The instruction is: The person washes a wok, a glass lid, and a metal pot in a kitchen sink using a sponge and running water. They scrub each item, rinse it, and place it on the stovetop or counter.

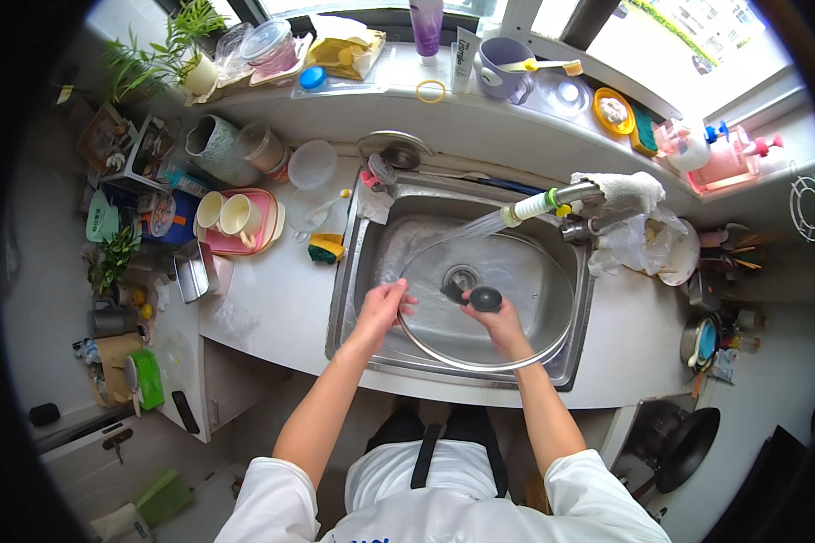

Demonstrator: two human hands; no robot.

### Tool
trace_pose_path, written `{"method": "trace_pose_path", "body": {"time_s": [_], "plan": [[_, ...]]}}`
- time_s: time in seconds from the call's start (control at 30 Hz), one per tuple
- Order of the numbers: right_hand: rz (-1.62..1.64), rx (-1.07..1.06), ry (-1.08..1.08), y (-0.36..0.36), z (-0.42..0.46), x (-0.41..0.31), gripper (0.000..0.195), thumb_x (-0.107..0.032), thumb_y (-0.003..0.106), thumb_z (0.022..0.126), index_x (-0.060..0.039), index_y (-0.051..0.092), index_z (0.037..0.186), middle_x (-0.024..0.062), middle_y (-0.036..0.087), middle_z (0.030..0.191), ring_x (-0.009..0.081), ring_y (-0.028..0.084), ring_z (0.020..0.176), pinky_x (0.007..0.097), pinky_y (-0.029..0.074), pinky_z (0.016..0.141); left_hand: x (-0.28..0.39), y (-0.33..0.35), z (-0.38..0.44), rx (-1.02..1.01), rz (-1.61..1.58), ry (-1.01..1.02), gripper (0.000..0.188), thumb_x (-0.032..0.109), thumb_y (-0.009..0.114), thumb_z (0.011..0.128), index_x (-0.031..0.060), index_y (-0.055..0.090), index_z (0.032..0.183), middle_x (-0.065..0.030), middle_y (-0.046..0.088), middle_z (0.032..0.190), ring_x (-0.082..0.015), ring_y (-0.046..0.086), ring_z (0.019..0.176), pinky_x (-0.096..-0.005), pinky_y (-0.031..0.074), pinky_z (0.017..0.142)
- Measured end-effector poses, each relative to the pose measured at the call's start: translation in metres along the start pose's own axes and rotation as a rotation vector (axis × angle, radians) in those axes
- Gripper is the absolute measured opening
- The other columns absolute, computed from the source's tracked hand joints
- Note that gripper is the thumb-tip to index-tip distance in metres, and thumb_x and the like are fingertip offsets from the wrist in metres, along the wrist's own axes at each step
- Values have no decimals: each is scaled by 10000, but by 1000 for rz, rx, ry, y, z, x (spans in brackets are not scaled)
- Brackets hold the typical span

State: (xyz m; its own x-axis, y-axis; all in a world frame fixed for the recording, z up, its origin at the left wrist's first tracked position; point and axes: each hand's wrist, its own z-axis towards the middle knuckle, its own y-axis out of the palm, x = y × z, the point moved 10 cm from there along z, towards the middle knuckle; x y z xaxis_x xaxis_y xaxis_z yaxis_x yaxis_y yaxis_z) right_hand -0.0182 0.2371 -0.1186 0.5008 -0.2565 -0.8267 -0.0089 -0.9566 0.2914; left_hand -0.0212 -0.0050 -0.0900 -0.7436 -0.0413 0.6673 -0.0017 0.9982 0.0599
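A round glass pot lid (441, 359) with a metal rim is held over the stainless steel sink (387, 224). My left hand (382, 309) grips the rim at its left side. Beneath the glass, my right hand (501, 324) holds the lid by its black knob (485, 298); the rim crosses in front of my right forearm. Water (475, 225) streams from the white ribbed end of the faucet (531, 209) onto the far part of the lid. Through the glass shows the sink drain (460, 277).
Left of the sink lie a yellow-green sponge (326, 248) and a pink tray (272, 227) with two cups. A metal lid (401, 155) leans behind the sink. Right of the faucet are plastic bags (635, 241). A purple mug (504, 68) and pump bottles (720, 159) stand on the sill.
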Motion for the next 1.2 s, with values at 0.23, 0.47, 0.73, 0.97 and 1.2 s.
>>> {"method": "trace_pose_path", "body": {"time_s": [0.23, 0.47, 0.73, 0.97, 1.2], "plan": [[190, -33, 38, -5, 48, 20, 227, -13, 779, 823, -17, 718, 1042, 50, 707, 1088, 138, 639, 1052, 300, 506, 957, 10, -6, 52, 67, -13, 42, 222, 261, 621, 969, 52, 684, 1008, -22, 736, 894, -43, 556, 712, -218, 383, 576], [190, -67, 115, -4, 66, 48, 242, 15, 761, 820, 39, 680, 1047, 110, 703, 1064, 182, 676, 982, 332, 575, 914, 2, -11, 23, 201, -49, 9, 159, 215, 648, 895, 65, 617, 850, -48, 745, 857, -52, 554, 660, -228, 404, 597], [228, -50, 217, -3, 60, 62, 278, 41, 732, 822, 54, 655, 1089, 162, 700, 1060, 237, 689, 964, 376, 602, 877, -12, 1, -4, 234, -303, -99, 145, 207, 622, 890, 64, 628, 867, -58, 736, 856, -96, 631, 707, -244, 466, 638], [112, 154, 125, -28, 32, 52, 229, -67, 702, 855, 20, 681, 1066, 96, 727, 1034, 193, 677, 957, 303, 516, 857, 19, -5, 3, 197, 128, -88, 341, 367, 559, 973, 47, 654, 906, -61, 710, 831, -148, 640, 711, -282, 501, 654], [-509, 286, 93, -49, -24, -7, 229, -155, 729, 785, 28, 734, 922, 36, 716, 816, 129, 622, 771, 314, 494, 738, 97, 48, -59, 74, 556, 806, 308, 246, 596, 990, 28, 661, 1197, -107, 705, 1050, -261, 640, 1036, -376, 477, 961]]}}
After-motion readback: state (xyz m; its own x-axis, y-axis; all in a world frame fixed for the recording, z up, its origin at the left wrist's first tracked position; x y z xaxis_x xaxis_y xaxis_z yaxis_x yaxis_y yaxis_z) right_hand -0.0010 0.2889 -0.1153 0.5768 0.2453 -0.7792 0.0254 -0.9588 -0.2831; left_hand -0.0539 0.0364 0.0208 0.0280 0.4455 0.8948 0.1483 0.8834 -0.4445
